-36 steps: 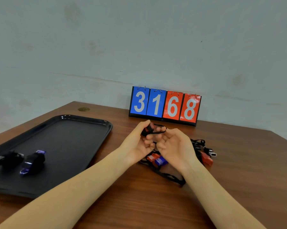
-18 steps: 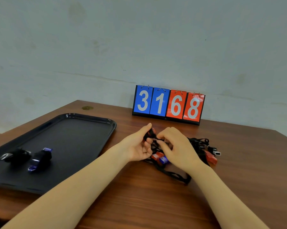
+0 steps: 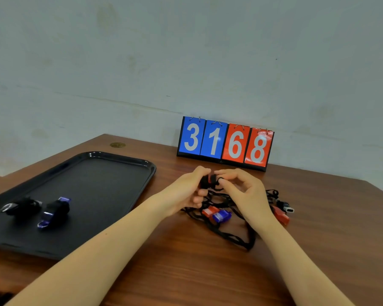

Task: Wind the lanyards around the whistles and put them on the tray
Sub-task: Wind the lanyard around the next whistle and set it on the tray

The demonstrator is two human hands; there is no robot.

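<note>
My left hand (image 3: pixel 187 194) pinches a red whistle (image 3: pixel 209 181) partly wrapped in its black lanyard, above the table's middle. My right hand (image 3: pixel 244 192) holds the lanyard cord against the whistle with thumb and forefinger. Below the hands lies a tangle of black lanyards (image 3: pixel 232 234) with a red whistle (image 3: pixel 209 211) and a blue whistle (image 3: pixel 221 216) side by side. Another red whistle (image 3: pixel 281 216) and a black one (image 3: pixel 287 207) lie to the right. A black tray (image 3: pixel 111 173) at left holds two wound whistles, one blue (image 3: pixel 53 212) and one dark (image 3: pixel 20 206).
A flip scoreboard (image 3: pixel 226 142) reading 3168 stands at the back of the wooden table (image 3: pixel 186 272), against the wall. A small brass disc (image 3: pixel 117 145) is set in the table's far left corner. The table's right edge runs diagonally at right.
Both hands have risen slightly with the whistle, and my right hand has turned over, bringing the cord around the whistle. The camera view shifted a little leftward.
</note>
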